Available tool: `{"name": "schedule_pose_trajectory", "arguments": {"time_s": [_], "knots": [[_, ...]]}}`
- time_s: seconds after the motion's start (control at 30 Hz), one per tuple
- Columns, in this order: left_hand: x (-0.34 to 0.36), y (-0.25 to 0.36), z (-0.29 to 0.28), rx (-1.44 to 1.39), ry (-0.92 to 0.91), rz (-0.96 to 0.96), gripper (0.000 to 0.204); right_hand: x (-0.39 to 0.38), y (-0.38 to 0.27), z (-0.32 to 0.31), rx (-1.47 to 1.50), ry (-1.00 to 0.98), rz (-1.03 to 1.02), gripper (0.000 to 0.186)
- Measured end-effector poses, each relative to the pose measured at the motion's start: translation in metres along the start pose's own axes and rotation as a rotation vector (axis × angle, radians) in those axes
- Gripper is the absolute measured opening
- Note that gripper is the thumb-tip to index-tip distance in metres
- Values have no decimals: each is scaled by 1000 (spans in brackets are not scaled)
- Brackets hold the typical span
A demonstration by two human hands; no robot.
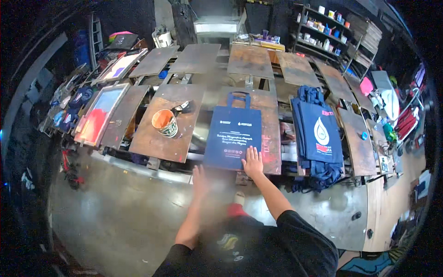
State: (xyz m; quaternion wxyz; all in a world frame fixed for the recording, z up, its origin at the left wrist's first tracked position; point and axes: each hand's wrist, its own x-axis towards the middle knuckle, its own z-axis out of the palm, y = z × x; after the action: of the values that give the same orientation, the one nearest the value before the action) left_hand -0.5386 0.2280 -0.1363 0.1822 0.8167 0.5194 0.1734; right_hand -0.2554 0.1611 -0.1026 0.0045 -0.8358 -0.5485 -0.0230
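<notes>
A dark blue tote bag with white print lies flat on a brown board, its handles spread toward the far side. My right hand rests palm down on the bag's near right corner, fingers stretched out. Close to the near left corner, my left hand is held with its fingers extended, nothing in it. A smudge blurs part of it, so I cannot tell whether it touches the bag.
Stacked blue tote bags lie on the board to the right. On the left board stands a paint-stained bucket beside a dark tool. A framed screen with red ink leans farther left. Shelves of bottles stand behind.
</notes>
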Motion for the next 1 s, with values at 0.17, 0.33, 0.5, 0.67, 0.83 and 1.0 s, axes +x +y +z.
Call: {"name": "schedule_pose_trajectory", "arguments": {"time_s": [0.17, 0.33, 0.5, 0.67, 0.83, 1.0], "knots": [[12, 48, -30, -81, -162, 213, 86, -6, 11, -2, 129, -99, 25, 80], [34, 72, -16, 18, -83, 277, 86, -9, 5, -8, 163, -76, -3, 89], [71, 106, -3, -44, -78, 490, 95, -9, 12, -4, 172, 37, -9, 88], [109, 124, 7, 6, -169, 586, 110, -9, 11, -1, 196, 76, -15, 87], [124, 144, 19, 1, -297, 586, 107, -9, 15, -2, 226, 47, -30, 83], [117, 148, 34, 114, -303, 560, 101, -10, 16, -4, 297, 21, 6, 80]]}}
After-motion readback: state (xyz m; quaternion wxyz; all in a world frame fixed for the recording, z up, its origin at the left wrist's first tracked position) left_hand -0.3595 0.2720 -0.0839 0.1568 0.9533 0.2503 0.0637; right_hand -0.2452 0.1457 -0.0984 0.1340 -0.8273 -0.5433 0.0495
